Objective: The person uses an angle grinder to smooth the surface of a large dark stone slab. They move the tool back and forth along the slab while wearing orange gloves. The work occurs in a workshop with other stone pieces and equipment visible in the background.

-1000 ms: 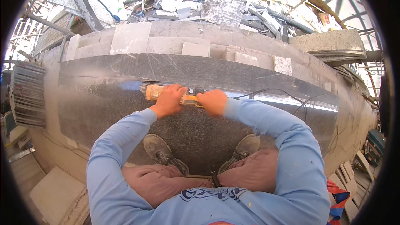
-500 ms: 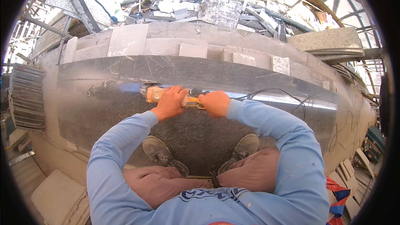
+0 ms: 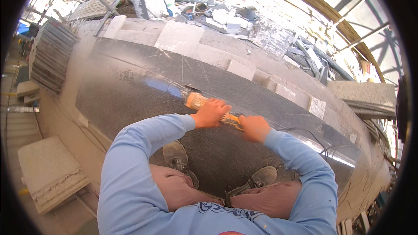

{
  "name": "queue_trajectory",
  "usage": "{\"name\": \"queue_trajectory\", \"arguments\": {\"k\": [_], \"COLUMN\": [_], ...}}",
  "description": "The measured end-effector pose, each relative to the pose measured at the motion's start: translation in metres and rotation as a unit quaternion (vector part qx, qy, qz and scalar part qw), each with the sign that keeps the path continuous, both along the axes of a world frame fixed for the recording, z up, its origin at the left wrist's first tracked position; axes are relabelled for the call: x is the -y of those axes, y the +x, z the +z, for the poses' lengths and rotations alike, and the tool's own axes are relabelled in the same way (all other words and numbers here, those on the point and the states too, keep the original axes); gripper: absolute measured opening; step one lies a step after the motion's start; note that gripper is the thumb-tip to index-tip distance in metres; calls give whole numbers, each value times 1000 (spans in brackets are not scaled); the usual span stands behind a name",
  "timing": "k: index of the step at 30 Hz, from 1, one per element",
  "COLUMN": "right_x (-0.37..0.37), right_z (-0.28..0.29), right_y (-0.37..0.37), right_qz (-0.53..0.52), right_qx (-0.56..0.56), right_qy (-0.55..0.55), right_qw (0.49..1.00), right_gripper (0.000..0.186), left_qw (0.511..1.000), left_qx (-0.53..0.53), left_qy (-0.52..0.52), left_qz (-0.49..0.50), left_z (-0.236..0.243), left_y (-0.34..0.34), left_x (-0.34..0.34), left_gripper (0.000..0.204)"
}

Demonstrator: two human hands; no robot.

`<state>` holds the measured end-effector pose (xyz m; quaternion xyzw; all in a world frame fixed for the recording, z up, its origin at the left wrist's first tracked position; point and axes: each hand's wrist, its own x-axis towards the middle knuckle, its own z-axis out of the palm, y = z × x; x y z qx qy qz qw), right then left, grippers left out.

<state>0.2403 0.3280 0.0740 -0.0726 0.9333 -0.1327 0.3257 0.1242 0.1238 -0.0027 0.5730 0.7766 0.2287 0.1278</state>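
Observation:
An orange angle grinder lies slanted over a dark stone slab, its front end at a long scored line. My left hand is closed round the grinder's body. My right hand is closed on its rear handle, lower and to the right. A black cable runs over the slab on the right. A pale bluish streak shows on the slab left of the grinder's front. My shoes rest on the slab, near its lower part.
Pale blocks line the slab's far side, with rubble and scaffold poles beyond. A ribbed grey stack stands at the left, and stone boards lie at the lower left. More slabs are stacked at the right.
The camera view has turned, so the slab and grinder slant down to the right and sit further right in the picture. Both hands still grip the grinder.

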Motion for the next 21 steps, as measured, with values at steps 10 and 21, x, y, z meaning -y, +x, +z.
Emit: {"name": "queue_trajectory", "arguments": {"k": [10, 21], "right_x": [20, 7], "right_z": [-37, -2], "right_y": [-7, 24], "right_qz": [38, 110], "right_qx": [-137, -213], "right_qy": [-13, 78], "right_qw": [990, 968], "right_gripper": [31, 33], "left_qw": [998, 1000], "left_qx": [-28, 16], "left_qy": [-57, -23], "left_qz": [5, -2], "left_z": [-14, -1], "left_y": [-22, 0], "left_x": [23, 2], "left_gripper": [65, 66]}}
